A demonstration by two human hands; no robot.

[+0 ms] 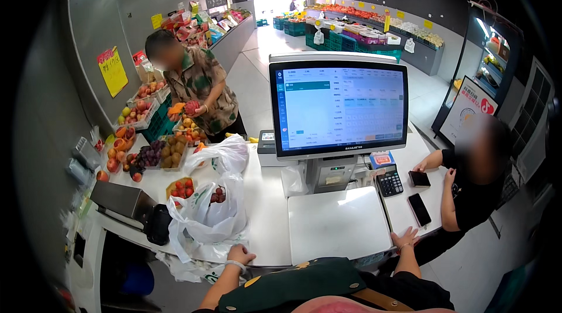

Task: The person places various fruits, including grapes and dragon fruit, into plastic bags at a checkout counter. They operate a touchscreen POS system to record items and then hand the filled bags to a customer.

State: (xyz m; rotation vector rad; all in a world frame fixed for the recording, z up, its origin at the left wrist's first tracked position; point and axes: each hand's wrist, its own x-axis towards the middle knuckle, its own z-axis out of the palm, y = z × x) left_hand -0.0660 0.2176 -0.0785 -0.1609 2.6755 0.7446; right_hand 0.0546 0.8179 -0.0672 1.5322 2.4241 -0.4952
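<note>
My left hand (240, 255) rests at the front edge of the white counter (270, 225), beside a white plastic bag (215, 220). Its fingers look bent, and I cannot make out whether they pinch anything. Dark red grapes (218, 195) show in the bag's opening. My right hand (405, 238) lies spread on the counter's edge, holding nothing, just right of a flat white panel (338, 220). Ahead of me stands a checkout screen (340, 108), lit and bearing writing. Near my right hand are a black smartphone (419, 210) and a desk calculator (390, 181).
Across the counter, a person (199, 89) holds a dragon fruit (192, 107) and something orange. Another person (478, 181) at the right holds a dark object (419, 179). Boxed kiwifruit (172, 153), purple grapes (150, 153) and a strawberry-like punnet (181, 189) stand left. A metal box (124, 203) sits nearer.
</note>
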